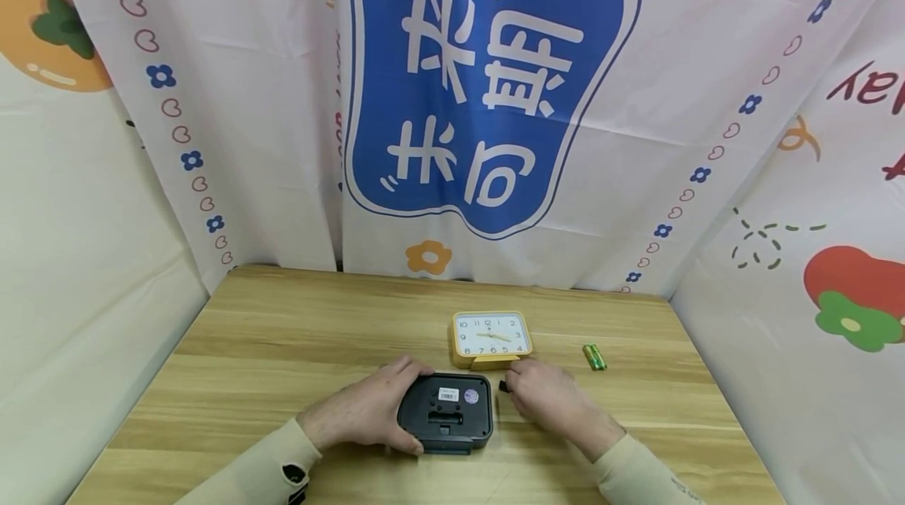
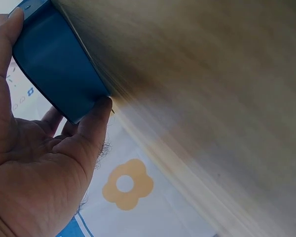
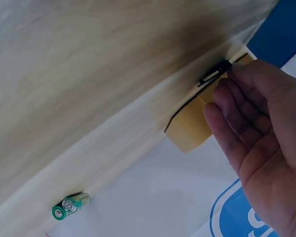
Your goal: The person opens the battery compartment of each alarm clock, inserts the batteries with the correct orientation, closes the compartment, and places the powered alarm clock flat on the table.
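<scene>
A blue clock (image 1: pixel 461 404) lies face down on the table, its black back upward with a dark battery slot (image 1: pixel 445 417) exposed. My left hand (image 1: pixel 371 408) grips its left side, thumb at the near edge and fingers at the far one. In the left wrist view the blue side of the case (image 2: pixel 59 64) sits between thumb and fingers. Just right of the clock, my right hand (image 1: pixel 555 401) pinches a small black battery cover (image 3: pixel 214 74) between thumb and fingertips. Whether the slot holds a battery is too dark to tell.
Behind the blue clock a yellow clock (image 1: pixel 491 335) lies face up, close to the right hand. Two green batteries (image 1: pixel 595 357) lie side by side farther right on the wooden table (image 1: pixel 297 332). Printed white curtains (image 1: pixel 283 175) enclose the back and sides.
</scene>
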`<state>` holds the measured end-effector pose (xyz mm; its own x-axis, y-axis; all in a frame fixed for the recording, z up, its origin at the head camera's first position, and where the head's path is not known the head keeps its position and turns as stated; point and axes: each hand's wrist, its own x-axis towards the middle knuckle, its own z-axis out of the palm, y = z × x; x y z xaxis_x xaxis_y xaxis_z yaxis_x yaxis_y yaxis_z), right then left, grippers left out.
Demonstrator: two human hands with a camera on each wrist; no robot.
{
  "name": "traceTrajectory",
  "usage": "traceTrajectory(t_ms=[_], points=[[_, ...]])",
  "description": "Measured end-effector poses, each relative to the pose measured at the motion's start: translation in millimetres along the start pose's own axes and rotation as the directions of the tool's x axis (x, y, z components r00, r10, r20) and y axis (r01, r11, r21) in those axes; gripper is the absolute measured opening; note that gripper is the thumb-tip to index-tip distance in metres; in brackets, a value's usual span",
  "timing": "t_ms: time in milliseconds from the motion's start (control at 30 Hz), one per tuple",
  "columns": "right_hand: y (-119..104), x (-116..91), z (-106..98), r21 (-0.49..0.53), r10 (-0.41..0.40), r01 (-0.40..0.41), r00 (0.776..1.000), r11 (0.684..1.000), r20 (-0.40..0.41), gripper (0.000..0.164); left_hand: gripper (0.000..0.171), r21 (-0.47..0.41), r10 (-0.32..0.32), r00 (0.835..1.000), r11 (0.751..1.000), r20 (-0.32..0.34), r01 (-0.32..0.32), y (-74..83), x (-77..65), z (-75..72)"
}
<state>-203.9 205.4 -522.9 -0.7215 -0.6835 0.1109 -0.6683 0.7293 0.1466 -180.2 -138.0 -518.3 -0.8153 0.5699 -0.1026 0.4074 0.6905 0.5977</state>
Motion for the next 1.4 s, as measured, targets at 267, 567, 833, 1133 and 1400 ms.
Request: traceTrajectory(t_ms=[267, 567, 833, 1133, 1400], points=[[10.6, -0.1, -13.5, 0.064, 0.076, -0.076, 0.997, 0.995, -0.006, 0.011, 0.114, 0.005, -0.004, 1.0, 1.0, 0.001, 0.004, 0.7, -0.6, 0.0], [27.9, -1.4, -18.2, 0.12, 0.15, -0.146, 0.989, 0.982, -0.019, 0.009, 0.114, 0.011, 0.009, 1.0, 1.0, -0.003, -0.009, 1.4, -0.4, -0.8], [40.9, -5.6, -21.3, 0.13, 0.243, -0.243, 0.97, 0.961, 0.016, 0.014, 0.114, 0.012, 0.007, 1.0, 1.0, -0.005, -0.007, 1.2, -0.1, -0.6], [60.6, -13.1, -21.4, 0.162, 0.326, -0.33, 0.944, 0.93, 0.052, 0.016, 0.113, 0.013, 0.009, 1.0, 1.0, -0.009, -0.009, 0.9, -0.7, 0.0], [76.4, -20.5, -19.3, 0.192, 0.401, -0.41, 0.912, 0.892, 0.087, 0.024, 0.114, 0.014, 0.01, 1.0, 1.0, -0.01, -0.01, 0.6, 0.3, -0.3]])
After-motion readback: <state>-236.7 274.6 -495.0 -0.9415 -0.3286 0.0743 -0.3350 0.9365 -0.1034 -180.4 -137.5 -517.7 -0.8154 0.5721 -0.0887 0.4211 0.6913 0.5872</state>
